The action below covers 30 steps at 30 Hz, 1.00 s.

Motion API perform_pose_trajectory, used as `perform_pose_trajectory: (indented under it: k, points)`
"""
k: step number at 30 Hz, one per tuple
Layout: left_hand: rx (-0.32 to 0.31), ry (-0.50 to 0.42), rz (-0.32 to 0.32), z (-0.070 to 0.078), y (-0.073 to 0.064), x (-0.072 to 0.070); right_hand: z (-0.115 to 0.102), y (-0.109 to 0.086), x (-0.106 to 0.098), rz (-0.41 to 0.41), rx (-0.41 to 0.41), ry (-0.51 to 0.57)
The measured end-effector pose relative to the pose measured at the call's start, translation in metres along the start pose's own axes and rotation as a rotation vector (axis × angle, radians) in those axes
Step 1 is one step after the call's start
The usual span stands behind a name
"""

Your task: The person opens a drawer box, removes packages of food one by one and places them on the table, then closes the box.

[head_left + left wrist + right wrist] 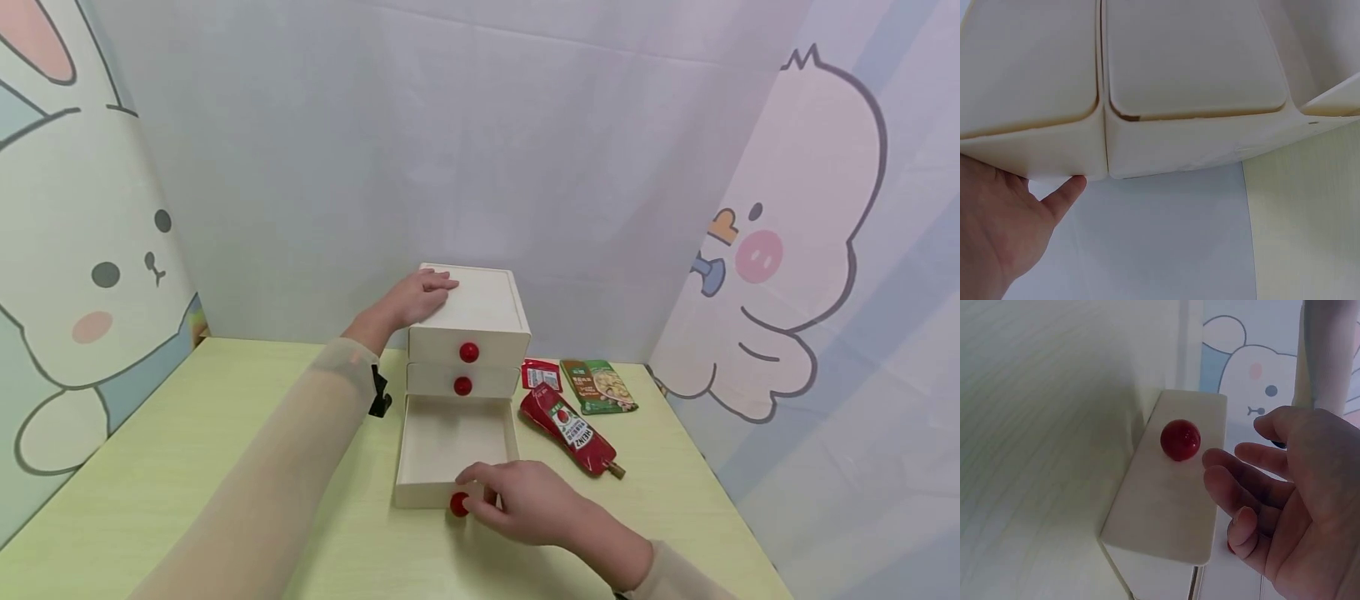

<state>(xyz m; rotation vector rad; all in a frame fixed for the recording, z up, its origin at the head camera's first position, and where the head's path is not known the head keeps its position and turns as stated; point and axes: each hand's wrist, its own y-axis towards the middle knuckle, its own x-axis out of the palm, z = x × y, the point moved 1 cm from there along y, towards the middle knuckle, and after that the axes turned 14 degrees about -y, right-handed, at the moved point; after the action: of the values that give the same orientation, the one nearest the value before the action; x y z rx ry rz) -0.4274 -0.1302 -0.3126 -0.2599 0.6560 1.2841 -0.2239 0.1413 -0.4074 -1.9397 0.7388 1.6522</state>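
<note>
A white three-drawer box (480, 300) with red knobs stands at the middle of the table. Its bottom drawer (453, 429) is pulled out toward me, while the top and middle drawers are in. My left hand (415, 298) rests on the left part of the box's top with its fingers laid across it. In the left wrist view, the thumb (1066, 197) reaches along the edge of the white box. Beside the bottom drawer's front, my right hand (532, 500) has loosely bent fingers. The right wrist view has those fingers apart from the red knob (1180, 440), with nothing in the palm.
Right of the box lie a red Heinz ketchup pouch (573, 429), a green food packet (598, 387) and a small red packet (542, 375). The pale yellow table (247, 400) ends at a curtain behind, with cartoon-printed sheets on both sides.
</note>
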Motion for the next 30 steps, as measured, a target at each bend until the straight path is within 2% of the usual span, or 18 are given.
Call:
perform_pose_trajectory:
  k: [10,23,27,30]
  points:
    - [0.0,-0.001,0.003,-0.002,0.002,0.001,0.003,0.001,0.02,-0.023,-0.026,-0.04]
    - [0.007,-0.018,0.006,-0.002,-0.001,0.0,0.001,0.007,0.029,-0.047,-0.011,0.057]
    - [0.01,-0.014,0.009,-0.002,0.001,0.0,-0.002,0.011,0.034,-0.046,-0.048,0.046]
    - [0.014,-0.007,0.009,-0.002,0.002,0.0,-0.003,0.014,0.038,-0.015,-0.096,0.007]
